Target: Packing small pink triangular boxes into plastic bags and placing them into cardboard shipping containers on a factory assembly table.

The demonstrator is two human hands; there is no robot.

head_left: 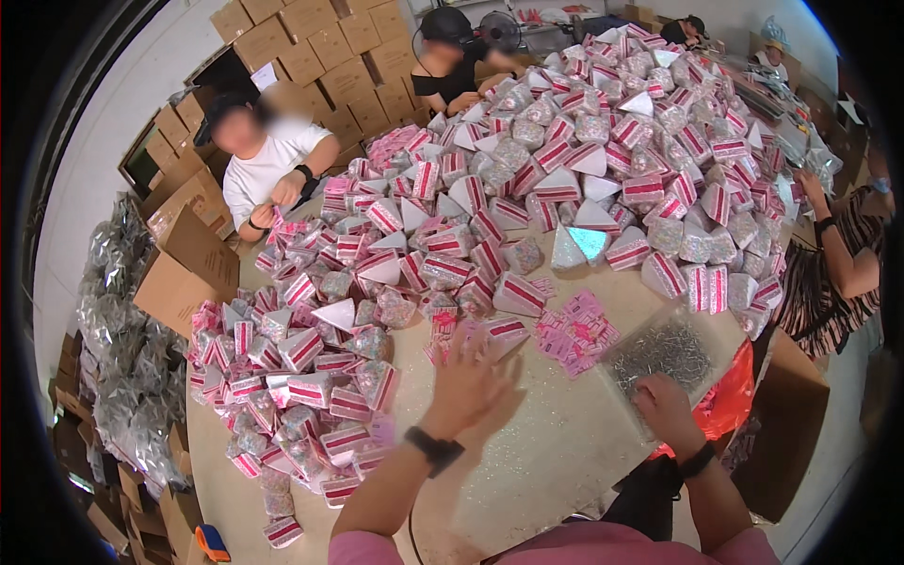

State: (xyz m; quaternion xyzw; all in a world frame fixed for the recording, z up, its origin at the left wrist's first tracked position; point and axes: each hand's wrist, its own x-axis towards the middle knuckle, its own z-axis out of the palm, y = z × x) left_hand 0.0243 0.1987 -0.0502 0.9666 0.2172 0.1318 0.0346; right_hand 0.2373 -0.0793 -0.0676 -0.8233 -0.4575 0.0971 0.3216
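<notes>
My left hand (pixel 471 379) is over the table with its fingers spread, holding nothing that I can see. Just past its fingertips lies a cake-slice-shaped piece (pixel 508 329), white with pink bands; whether I touch it is unclear. A pink printed card (pixel 443 325) is close by my fingers too. My right hand (pixel 665 407) is at the near edge of a clear shallow tray (pixel 617 384) of small metal pins (pixel 664 361). Its fingers are curled together, and whatever is between them is hidden. Several loose pink cards (pixel 576 331) lie between the tray and my left hand.
A large heap of similar cake-slice pieces (pixel 565 155) covers the far table, with more along the left (pixel 311 395). An orange-red bag (pixel 730 388) and a cardboard box (pixel 791 424) stand at right. Co-workers (pixel 273 160) sit around. Stacked cartons (pixel 330 56) line the back.
</notes>
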